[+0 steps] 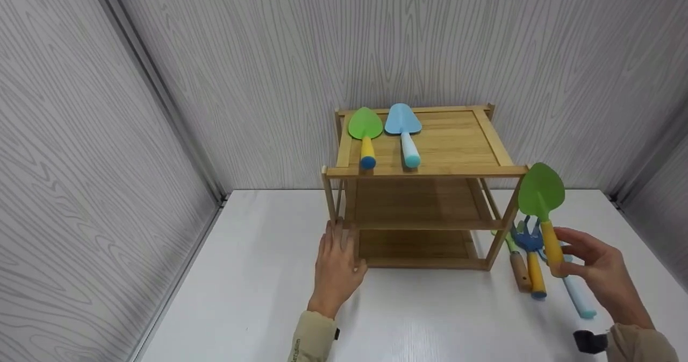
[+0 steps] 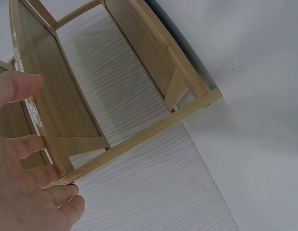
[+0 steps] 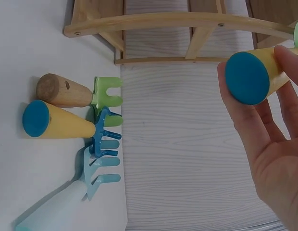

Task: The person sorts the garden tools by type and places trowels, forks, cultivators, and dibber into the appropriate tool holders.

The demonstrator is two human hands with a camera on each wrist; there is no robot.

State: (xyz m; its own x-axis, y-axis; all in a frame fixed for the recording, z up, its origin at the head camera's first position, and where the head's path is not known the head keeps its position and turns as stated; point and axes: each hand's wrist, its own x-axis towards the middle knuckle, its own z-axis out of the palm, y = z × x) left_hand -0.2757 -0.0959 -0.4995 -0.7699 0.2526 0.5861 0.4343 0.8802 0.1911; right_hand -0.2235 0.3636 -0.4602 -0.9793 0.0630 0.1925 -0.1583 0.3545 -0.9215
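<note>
My right hand (image 1: 604,265) pinches a green trowel (image 1: 542,190) by its yellow handle (image 3: 276,72), blade up, beside the shelf's right front corner. The handle's blue end faces the right wrist camera. My left hand (image 1: 336,268) touches the left front post of the wooden shelf (image 1: 424,171) at its middle tier, fingers extended, some on either side of the post in the left wrist view. On the top board lie another green trowel (image 1: 365,123) with a yellow handle and a light blue trowel (image 1: 402,119), side by side, their handles toward the front.
Right of the shelf, on the white table (image 1: 258,276), lie a wooden-handled green fork (image 3: 65,90), a blue rake (image 3: 62,120) with a yellow handle and a light blue fork (image 3: 57,207). Wood-grain panels (image 1: 279,55) stand behind and at both sides.
</note>
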